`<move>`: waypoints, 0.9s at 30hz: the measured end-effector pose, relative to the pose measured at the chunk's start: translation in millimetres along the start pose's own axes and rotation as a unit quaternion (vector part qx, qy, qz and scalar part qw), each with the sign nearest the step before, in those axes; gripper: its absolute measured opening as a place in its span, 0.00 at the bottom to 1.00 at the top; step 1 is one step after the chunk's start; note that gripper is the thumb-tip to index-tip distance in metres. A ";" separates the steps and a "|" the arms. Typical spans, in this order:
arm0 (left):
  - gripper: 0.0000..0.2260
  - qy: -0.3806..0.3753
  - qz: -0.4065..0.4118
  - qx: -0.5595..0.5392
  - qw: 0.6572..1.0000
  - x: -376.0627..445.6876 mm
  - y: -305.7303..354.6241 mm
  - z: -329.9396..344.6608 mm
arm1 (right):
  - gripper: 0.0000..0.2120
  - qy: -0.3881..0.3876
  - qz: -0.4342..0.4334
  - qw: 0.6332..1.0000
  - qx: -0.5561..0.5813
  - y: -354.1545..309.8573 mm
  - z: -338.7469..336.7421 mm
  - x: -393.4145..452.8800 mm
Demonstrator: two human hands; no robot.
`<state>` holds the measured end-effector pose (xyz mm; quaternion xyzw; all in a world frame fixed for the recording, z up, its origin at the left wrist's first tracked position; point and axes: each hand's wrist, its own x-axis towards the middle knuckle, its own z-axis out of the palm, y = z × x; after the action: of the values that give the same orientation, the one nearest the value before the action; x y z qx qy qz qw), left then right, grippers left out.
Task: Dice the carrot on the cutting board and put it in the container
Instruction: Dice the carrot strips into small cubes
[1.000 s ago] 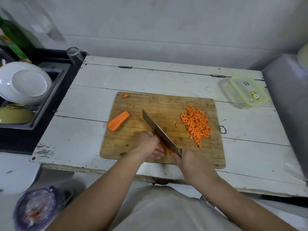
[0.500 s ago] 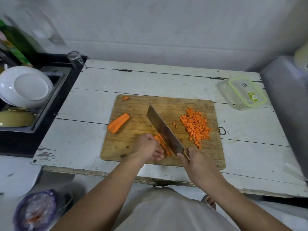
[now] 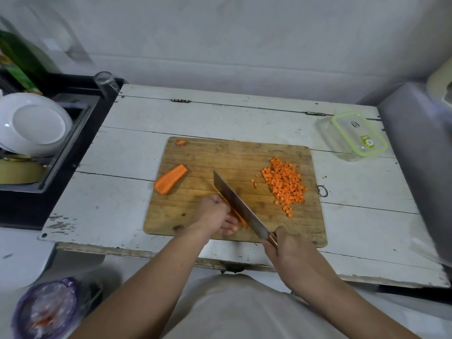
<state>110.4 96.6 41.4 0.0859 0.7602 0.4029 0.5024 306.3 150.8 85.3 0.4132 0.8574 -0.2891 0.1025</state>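
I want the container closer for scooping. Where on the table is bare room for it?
Bare tabletop lies between the cutting board and the far edge, and in the strip right of the board below the container. The board's near half is crowded: left hand on carrot strips, right hand gripping the knife.

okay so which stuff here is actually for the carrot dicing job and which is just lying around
For the job: cutting board, knife, carrot piece being cut, spare carrot chunk, diced pile, container.

Lying about: white plates, glass, purple bag.
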 end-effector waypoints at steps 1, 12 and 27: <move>0.04 -0.001 -0.002 0.001 1.000 0.7 0.1 0.1 | 0.14 -0.001 0.001 1.000 -0.002 0.0 -0.3 -0.5; 0.08 -0.018 -0.046 0.000 0.999 9.4 8.1 3.9 | 0.12 0.003 0.026 0.999 -0.024 -12.9 14.0 12.5; 0.03 0.008 -0.039 -0.003 0.999 10.3 5.4 7.1 | 0.15 0.011 0.013 0.999 -0.029 -7.5 11.6 16.8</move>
<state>109.9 109.4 36.8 0.0513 0.7661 0.3858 0.5116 289.1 151.3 72.0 0.4244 0.8610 -0.2585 0.1088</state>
